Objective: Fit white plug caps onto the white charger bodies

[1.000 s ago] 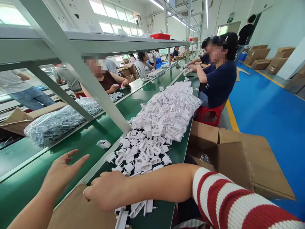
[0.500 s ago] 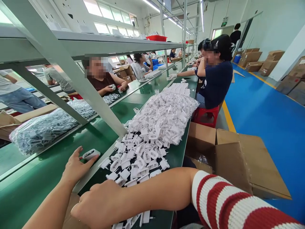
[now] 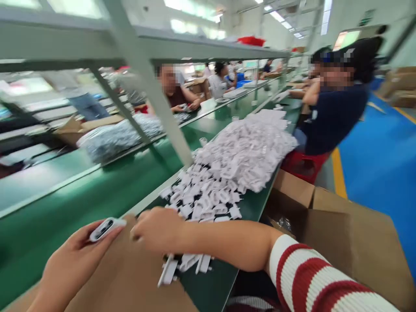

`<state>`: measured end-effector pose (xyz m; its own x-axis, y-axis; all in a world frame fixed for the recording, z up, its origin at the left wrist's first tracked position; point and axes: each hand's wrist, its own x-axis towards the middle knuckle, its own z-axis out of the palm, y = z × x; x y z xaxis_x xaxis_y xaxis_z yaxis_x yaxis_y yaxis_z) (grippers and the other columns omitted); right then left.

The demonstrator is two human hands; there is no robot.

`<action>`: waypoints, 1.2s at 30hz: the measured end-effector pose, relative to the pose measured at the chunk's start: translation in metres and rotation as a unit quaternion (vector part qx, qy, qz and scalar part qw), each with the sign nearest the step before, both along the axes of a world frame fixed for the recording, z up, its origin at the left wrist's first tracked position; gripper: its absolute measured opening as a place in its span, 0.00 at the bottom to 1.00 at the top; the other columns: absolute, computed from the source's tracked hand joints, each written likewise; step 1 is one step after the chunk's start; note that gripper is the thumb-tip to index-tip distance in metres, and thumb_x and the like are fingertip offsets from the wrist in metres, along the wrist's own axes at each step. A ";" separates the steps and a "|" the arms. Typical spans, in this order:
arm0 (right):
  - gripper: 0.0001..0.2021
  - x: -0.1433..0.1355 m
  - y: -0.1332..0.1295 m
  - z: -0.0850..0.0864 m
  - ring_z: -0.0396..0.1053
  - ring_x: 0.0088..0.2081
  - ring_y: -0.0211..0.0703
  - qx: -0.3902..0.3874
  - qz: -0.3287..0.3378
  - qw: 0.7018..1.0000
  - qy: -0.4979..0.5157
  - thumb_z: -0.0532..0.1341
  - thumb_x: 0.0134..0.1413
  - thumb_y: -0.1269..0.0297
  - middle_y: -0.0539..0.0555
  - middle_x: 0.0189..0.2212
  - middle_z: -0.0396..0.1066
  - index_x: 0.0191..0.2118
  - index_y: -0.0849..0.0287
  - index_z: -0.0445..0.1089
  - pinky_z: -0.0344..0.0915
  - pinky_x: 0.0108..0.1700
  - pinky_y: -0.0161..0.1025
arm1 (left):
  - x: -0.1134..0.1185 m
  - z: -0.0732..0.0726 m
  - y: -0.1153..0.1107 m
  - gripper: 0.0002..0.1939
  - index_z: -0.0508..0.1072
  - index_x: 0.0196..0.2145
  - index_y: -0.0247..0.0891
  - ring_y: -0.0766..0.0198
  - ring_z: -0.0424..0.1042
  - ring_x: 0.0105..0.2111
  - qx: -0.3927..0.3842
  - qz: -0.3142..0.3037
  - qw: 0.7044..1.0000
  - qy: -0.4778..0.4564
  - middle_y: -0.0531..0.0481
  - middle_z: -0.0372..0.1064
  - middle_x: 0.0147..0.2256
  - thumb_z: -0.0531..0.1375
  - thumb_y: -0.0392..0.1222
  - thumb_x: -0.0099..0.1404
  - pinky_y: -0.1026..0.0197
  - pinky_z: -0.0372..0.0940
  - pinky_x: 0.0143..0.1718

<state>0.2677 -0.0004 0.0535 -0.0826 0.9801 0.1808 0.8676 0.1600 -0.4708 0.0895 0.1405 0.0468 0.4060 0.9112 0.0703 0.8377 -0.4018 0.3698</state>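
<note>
A white plug housing [image 3: 107, 228], oval with a dark opening at its end, is pinched between the thumb and fingers of my left hand [image 3: 73, 258]. Below that hand lies a brown cardboard sheet or box flap [image 3: 130, 277]. My right hand [image 3: 159, 229] hovers at the near edge of the loose white plug housings [image 3: 208, 195], its fingers curled in. Whatever those fingers hold, if anything, is hidden. Several more housings [image 3: 186, 262] show beneath my right forearm. Behind the loose pile is a clear plastic bag of the same white parts [image 3: 250, 147].
A slanted metal post [image 3: 159, 99] and a shelf [image 3: 208, 43] stand over the green belt [image 3: 136, 182]. An open cardboard box [image 3: 321, 229] is on the right. A co-worker in dark blue [image 3: 341, 108] sits ahead, and another [image 3: 172, 95] across the line. A bag of greyish parts [image 3: 120, 134] lies opposite.
The view has swung left and blurred. My left hand has drawn nearer and lower with the plug housing, whose dark opening now faces me. More cardboard shows between my hands.
</note>
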 end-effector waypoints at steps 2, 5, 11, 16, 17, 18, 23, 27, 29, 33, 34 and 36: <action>0.11 0.000 -0.001 -0.007 0.77 0.49 0.48 0.016 -0.038 0.995 0.090 0.64 0.57 0.68 0.54 0.45 0.80 0.44 0.53 0.81 0.71 0.43 0.38 | -0.031 -0.003 -0.031 0.26 0.75 0.49 0.53 0.48 0.80 0.45 -0.073 0.048 0.995 -0.038 0.57 0.80 0.45 0.64 0.68 0.58 0.54 0.73 0.41; 0.13 -0.001 0.005 -0.017 0.78 0.46 0.47 -0.007 -0.040 0.944 0.327 0.70 0.52 0.64 0.55 0.43 0.82 0.44 0.58 0.81 0.71 0.49 0.40 | -0.059 -0.014 -0.075 0.26 0.77 0.49 0.46 0.50 0.77 0.47 -0.103 0.007 0.986 -0.133 0.52 0.79 0.47 0.67 0.62 0.58 0.54 0.70 0.50; 0.25 -0.009 0.001 -0.011 0.78 0.40 0.44 -0.143 -0.041 0.821 0.552 0.80 0.33 0.60 0.54 0.37 0.82 0.43 0.60 0.81 0.73 0.51 0.43 | -0.072 -0.042 -0.119 0.23 0.78 0.50 0.43 0.54 0.76 0.46 -0.104 -0.074 0.959 -0.254 0.47 0.77 0.46 0.67 0.58 0.63 0.54 0.72 0.49; 0.25 -0.021 -0.011 -0.006 0.78 0.39 0.44 -0.168 -0.042 0.830 0.530 0.79 0.35 0.56 0.54 0.38 0.81 0.43 0.58 0.81 0.75 0.51 0.46 | -0.082 -0.045 -0.114 0.28 0.76 0.49 0.41 0.54 0.74 0.46 -0.125 -0.125 0.948 -0.265 0.46 0.76 0.46 0.73 0.58 0.56 0.53 0.70 0.48; 0.24 -0.023 -0.012 -0.007 0.78 0.39 0.44 -0.162 -0.041 0.841 0.515 0.79 0.37 0.56 0.54 0.38 0.81 0.43 0.58 0.81 0.75 0.50 0.46 | -0.082 -0.046 -0.112 0.22 0.78 0.44 0.40 0.54 0.73 0.45 -0.117 -0.141 0.947 -0.263 0.47 0.76 0.43 0.72 0.57 0.59 0.53 0.69 0.48; 0.23 -0.026 -0.013 -0.008 0.78 0.39 0.44 -0.150 -0.040 0.858 0.490 0.78 0.39 0.56 0.54 0.37 0.81 0.43 0.58 0.81 0.76 0.49 0.47 | -0.083 -0.046 -0.110 0.18 0.78 0.41 0.40 0.55 0.73 0.43 -0.107 -0.160 0.946 -0.262 0.48 0.77 0.40 0.70 0.56 0.61 0.54 0.68 0.47; 0.12 -0.037 -0.025 -0.010 0.76 0.40 0.42 0.025 0.016 0.968 0.250 0.68 0.59 0.63 0.53 0.42 0.79 0.48 0.52 0.80 0.75 0.45 0.42 | -0.080 -0.051 -0.109 0.18 0.80 0.44 0.40 0.56 0.73 0.44 -0.080 -0.203 0.933 -0.288 0.48 0.78 0.43 0.72 0.53 0.61 0.54 0.65 0.50; 0.17 -0.047 -0.038 -0.011 0.75 0.44 0.45 0.112 0.097 0.986 0.082 0.60 0.64 0.72 0.56 0.43 0.76 0.56 0.53 0.75 0.73 0.44 0.42 | -0.081 -0.053 -0.110 0.14 0.81 0.39 0.40 0.58 0.73 0.41 -0.076 -0.195 0.924 -0.319 0.50 0.78 0.40 0.71 0.51 0.63 0.56 0.66 0.48; 0.17 -0.051 -0.041 -0.014 0.74 0.45 0.47 0.126 0.118 0.984 0.042 0.60 0.63 0.73 0.57 0.42 0.74 0.55 0.54 0.75 0.73 0.42 0.43 | -0.082 -0.054 -0.110 0.13 0.81 0.40 0.40 0.59 0.72 0.40 -0.070 -0.197 0.923 -0.322 0.50 0.78 0.39 0.71 0.50 0.63 0.56 0.65 0.47; 0.17 -0.055 -0.040 -0.017 0.74 0.42 0.47 0.132 0.131 0.982 0.013 0.59 0.63 0.74 0.57 0.41 0.74 0.54 0.54 0.74 0.72 0.41 0.43 | -0.081 -0.055 -0.111 0.13 0.82 0.41 0.41 0.59 0.71 0.40 -0.065 -0.198 0.922 -0.326 0.51 0.78 0.38 0.71 0.51 0.63 0.56 0.65 0.47; 0.17 -0.056 -0.039 -0.017 0.74 0.42 0.47 0.131 0.133 0.982 0.009 0.59 0.63 0.74 0.57 0.42 0.74 0.54 0.54 0.73 0.72 0.41 0.43 | -0.081 -0.055 -0.111 0.13 0.82 0.40 0.41 0.58 0.71 0.39 -0.066 -0.196 0.922 -0.327 0.50 0.78 0.38 0.70 0.51 0.63 0.56 0.65 0.47; 0.17 -0.057 -0.039 -0.017 0.73 0.42 0.47 0.133 0.142 0.981 0.004 0.59 0.63 0.75 0.57 0.41 0.73 0.54 0.53 0.73 0.72 0.40 0.43 | -0.081 -0.054 -0.111 0.13 0.82 0.39 0.41 0.58 0.71 0.39 -0.070 -0.195 0.922 -0.327 0.50 0.78 0.38 0.70 0.52 0.63 0.56 0.65 0.46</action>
